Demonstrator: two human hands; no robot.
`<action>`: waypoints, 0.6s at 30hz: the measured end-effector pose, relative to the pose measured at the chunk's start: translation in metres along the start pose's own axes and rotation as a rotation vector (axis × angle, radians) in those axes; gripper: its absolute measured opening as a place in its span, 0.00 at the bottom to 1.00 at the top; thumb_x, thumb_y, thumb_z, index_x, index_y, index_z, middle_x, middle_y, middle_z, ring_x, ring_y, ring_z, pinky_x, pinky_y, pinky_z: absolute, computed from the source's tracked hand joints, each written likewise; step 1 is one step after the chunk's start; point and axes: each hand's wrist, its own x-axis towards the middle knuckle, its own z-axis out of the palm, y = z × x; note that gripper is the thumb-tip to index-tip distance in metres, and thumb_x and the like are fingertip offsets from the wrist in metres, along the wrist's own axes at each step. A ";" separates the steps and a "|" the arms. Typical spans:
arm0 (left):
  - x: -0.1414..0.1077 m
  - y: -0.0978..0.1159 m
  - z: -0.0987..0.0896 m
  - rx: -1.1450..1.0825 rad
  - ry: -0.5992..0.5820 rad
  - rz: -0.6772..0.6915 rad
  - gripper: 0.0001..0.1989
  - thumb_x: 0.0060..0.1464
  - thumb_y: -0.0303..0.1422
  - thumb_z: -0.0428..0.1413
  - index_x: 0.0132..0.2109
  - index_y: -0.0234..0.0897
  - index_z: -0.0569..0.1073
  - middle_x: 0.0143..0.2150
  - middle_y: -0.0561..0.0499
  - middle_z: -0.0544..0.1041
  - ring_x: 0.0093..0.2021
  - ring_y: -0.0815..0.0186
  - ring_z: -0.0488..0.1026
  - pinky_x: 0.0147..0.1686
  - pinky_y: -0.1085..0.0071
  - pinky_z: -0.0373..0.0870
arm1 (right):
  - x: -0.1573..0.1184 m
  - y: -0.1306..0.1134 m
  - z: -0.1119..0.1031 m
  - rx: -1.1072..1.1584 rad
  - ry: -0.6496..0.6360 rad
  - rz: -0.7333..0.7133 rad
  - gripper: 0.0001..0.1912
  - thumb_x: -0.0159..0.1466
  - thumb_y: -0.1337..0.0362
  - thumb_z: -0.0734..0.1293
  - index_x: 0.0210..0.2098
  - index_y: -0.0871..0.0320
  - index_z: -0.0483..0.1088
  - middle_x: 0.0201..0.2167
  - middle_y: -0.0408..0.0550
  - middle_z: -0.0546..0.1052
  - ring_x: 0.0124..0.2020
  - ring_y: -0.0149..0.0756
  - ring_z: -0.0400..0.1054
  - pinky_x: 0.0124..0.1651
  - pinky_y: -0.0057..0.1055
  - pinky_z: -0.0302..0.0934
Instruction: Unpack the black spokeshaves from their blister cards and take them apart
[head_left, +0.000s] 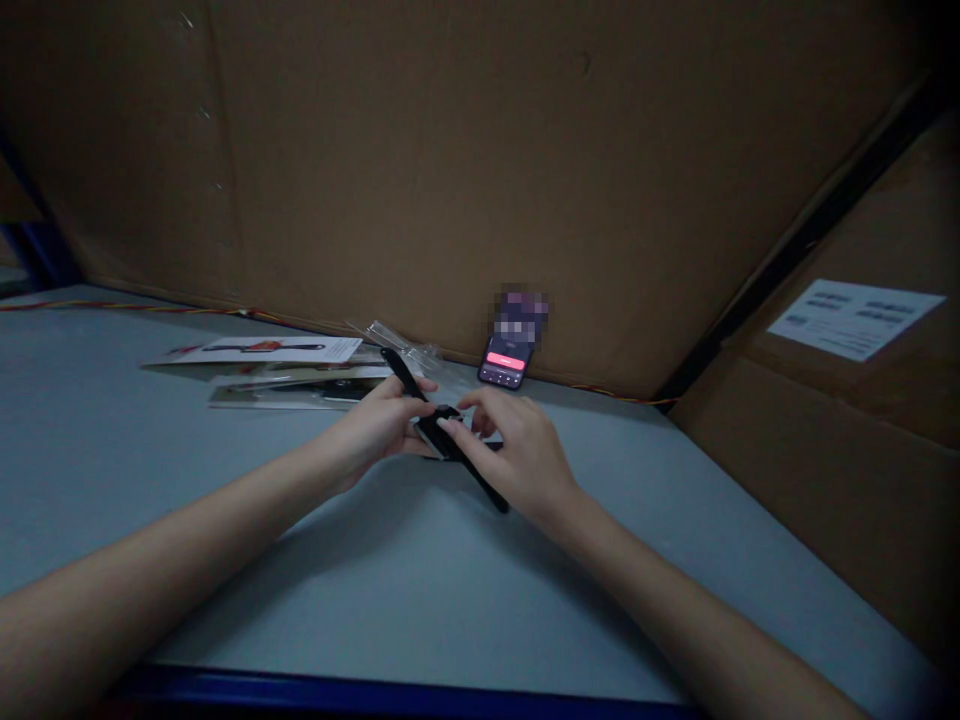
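A long black tool point(480, 483) is held between my hands above the grey table, slanting from upper left to lower right. My left hand point(386, 420) grips it at the middle, thumb on top and fingers underneath. My right hand point(517, 440) has its thumb and bent index finger at the tool's centre, where a dark block-like part sits. A second dark piece shows under the right fingers; its shape is mostly hidden, and I cannot tell what it is.
Flat packages with printed cards point(281, 349) and clear plastic point(405, 345) lie behind my left hand. A lit phone point(511, 345) leans on the cardboard wall point(390, 170). At the right stands a labelled cardboard box point(832, 400). Thin wires point(150, 307) run along the back.
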 end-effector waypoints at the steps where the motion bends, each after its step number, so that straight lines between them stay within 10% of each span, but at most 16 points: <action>1: -0.001 0.000 0.001 -0.008 -0.003 0.000 0.15 0.51 0.20 0.51 0.46 0.35 0.62 0.33 0.47 0.75 0.30 0.66 0.75 0.33 0.67 0.73 | 0.000 0.000 0.001 -0.007 -0.012 0.008 0.09 0.61 0.57 0.63 0.35 0.57 0.68 0.26 0.43 0.72 0.29 0.35 0.66 0.35 0.31 0.53; 18: 0.000 -0.004 0.000 -0.035 -0.021 0.029 0.17 0.48 0.18 0.52 0.45 0.34 0.62 0.32 0.48 0.73 0.30 0.66 0.74 0.33 0.66 0.73 | 0.001 0.003 -0.005 -0.077 -0.079 -0.262 0.19 0.59 0.76 0.55 0.47 0.56 0.64 0.44 0.49 0.73 0.45 0.40 0.64 0.45 0.36 0.54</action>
